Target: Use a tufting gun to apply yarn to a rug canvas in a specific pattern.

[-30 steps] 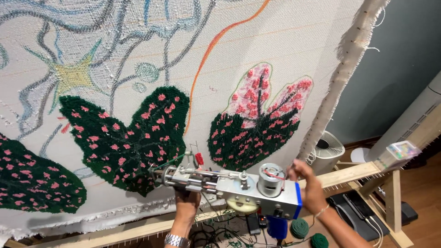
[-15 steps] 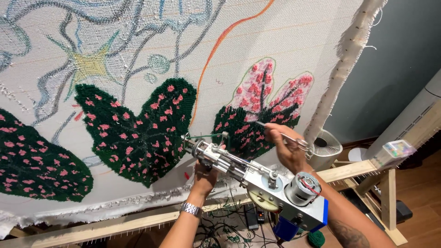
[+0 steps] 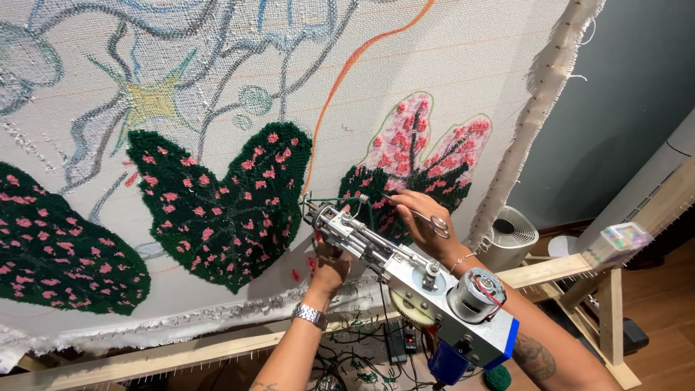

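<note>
A metal tufting gun (image 3: 405, 275) with a blue base points at the stretched white cloth (image 3: 470, 58). My left hand (image 3: 331, 269) grips the gun from below, near its front end. My right hand (image 3: 423, 232) holds small scissors (image 3: 428, 218), their blades reaching toward the gun's needle tip. Green yarn (image 3: 340, 200) loops at that tip. The tip sits between a tufted dark green leaf with pink spots (image 3: 224, 195) and a partly tufted pink and green leaf (image 3: 427, 152).
A wooden frame bar (image 3: 550, 269) runs under the cloth, with a post at the right. A white fan (image 3: 510, 235) stands on the floor behind it. Cables (image 3: 347, 355) and a green yarn ball (image 3: 498, 376) lie below. Another tufted leaf (image 3: 51, 253) is at the left.
My right hand left the gun's rear and now holds scissors at the needle tip. The gun swung so its rear points toward me, with my left hand still under it.
</note>
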